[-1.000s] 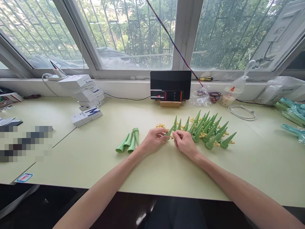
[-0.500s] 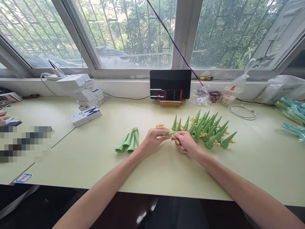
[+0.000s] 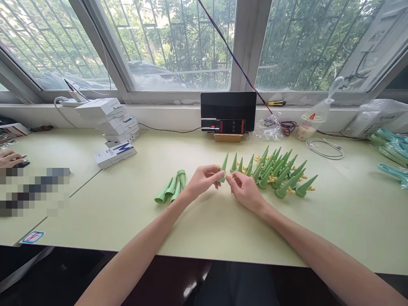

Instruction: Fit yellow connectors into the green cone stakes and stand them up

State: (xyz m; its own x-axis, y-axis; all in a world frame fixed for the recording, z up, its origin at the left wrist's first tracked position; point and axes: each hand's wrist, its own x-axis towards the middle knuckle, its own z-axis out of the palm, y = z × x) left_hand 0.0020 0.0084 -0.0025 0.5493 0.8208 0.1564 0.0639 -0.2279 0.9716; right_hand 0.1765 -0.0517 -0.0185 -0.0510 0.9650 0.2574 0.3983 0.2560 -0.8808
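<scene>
Between my hands a green plant-watering spike (image 3: 225, 161) stands point up over the table. My left hand (image 3: 203, 180) is closed on its wider lower part. The fingertips of my right hand (image 3: 245, 190) pinch at the spike's side, where a small yellow valve (image 3: 228, 174) partly shows; the fingers hide most of it. To the right, several green spikes with yellow valves (image 3: 281, 178) stand in a close group, points up. Several loose green spikes (image 3: 168, 189) lie left of my left forearm, with no yellow parts visible on them.
A black tablet (image 3: 228, 106) with a phone (image 3: 232, 126) before it leans at the sill. White boxes (image 3: 115, 155) are stacked back left. A bagged cup (image 3: 307, 127), a coiled cable (image 3: 324, 149) and teal items (image 3: 393, 172) are at right. Another person's hand (image 3: 9, 159) is far left.
The held spike has turned from lying sideways to pointing upward. My left hand has shifted slightly left. The other person's hand at far left has moved a little to the right.
</scene>
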